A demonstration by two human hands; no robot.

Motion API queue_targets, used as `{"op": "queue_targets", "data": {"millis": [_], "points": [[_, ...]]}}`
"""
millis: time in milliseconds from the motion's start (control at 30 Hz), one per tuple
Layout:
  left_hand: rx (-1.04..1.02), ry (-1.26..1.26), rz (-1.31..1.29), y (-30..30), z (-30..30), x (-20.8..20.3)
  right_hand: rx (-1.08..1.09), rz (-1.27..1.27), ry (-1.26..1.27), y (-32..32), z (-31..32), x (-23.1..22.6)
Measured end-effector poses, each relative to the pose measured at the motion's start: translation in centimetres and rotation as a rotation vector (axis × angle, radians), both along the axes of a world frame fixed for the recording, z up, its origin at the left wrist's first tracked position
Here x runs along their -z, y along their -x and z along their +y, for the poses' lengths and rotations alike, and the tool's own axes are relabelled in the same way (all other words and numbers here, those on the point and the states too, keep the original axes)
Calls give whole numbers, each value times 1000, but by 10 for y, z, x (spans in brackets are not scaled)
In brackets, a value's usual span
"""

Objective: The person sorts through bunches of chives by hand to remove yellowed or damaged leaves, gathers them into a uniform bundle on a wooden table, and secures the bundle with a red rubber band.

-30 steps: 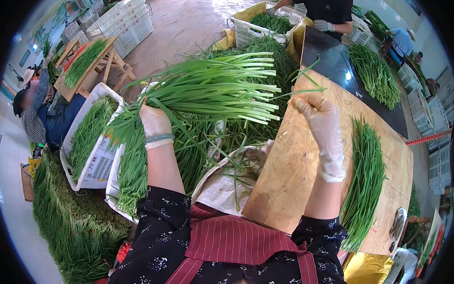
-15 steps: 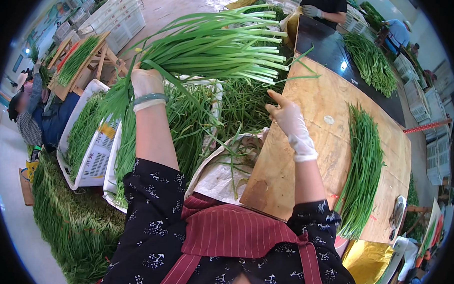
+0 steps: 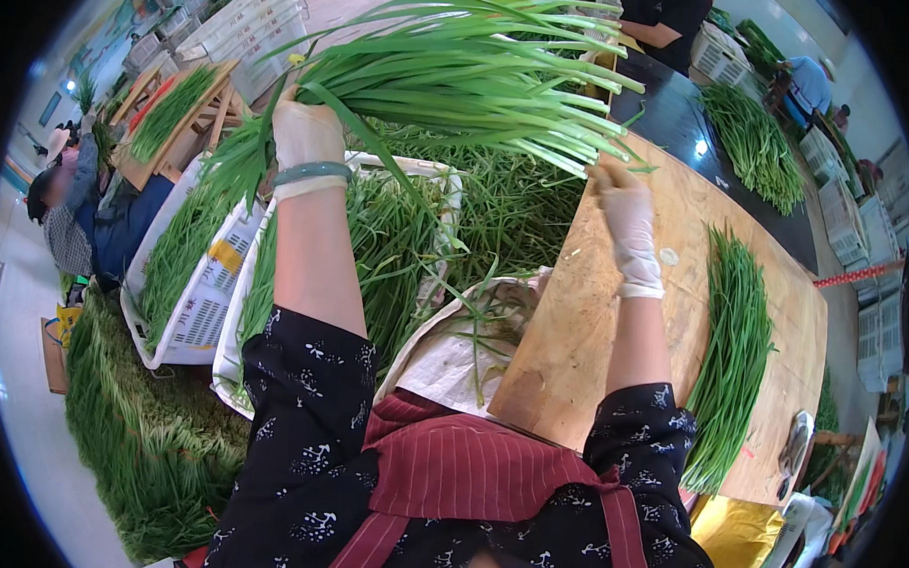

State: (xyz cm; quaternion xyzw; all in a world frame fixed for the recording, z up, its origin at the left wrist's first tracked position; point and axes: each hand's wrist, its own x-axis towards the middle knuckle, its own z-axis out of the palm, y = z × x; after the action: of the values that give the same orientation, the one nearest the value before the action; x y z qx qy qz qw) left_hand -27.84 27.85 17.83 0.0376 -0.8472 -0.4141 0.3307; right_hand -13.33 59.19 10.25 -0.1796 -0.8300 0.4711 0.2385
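My left hand (image 3: 305, 131), in a white glove with a green band at the wrist, grips a thick bunch of long green chives (image 3: 462, 79) near its root end and holds it raised, leaves fanning out to the right. My right hand (image 3: 625, 205), also gloved, touches the leaf tips at the bunch's right end, above the wooden board (image 3: 613, 330). A tidy row of sorted chives (image 3: 733, 344) lies along the board's right side.
White crates full of loose chives (image 3: 199, 285) stand at my left, and a pile of chives (image 3: 129, 443) lies on the floor. A pale sack (image 3: 452, 354) holds trimmings at my lap. A seated person (image 3: 71, 221) is far left; others work across the dark table (image 3: 681, 112).
I have lifted the bunch higher and further up the picture with my left hand. My right hand has gone from the board's edge up to the leaf tips.
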Motion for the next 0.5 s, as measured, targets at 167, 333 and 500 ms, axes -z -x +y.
{"op": "queue_targets", "data": {"millis": [167, 333, 500], "points": [[-10, -74, 5, -7, 9, -24, -9, -560, -430, -38, 42, 26], [66, 21, 39, 3, 16, -23, -627, -143, 455, -37, -45, -14], [128, -15, 41, 5, 38, -13, -687, -27, 384, -8, -129, -25]]}}
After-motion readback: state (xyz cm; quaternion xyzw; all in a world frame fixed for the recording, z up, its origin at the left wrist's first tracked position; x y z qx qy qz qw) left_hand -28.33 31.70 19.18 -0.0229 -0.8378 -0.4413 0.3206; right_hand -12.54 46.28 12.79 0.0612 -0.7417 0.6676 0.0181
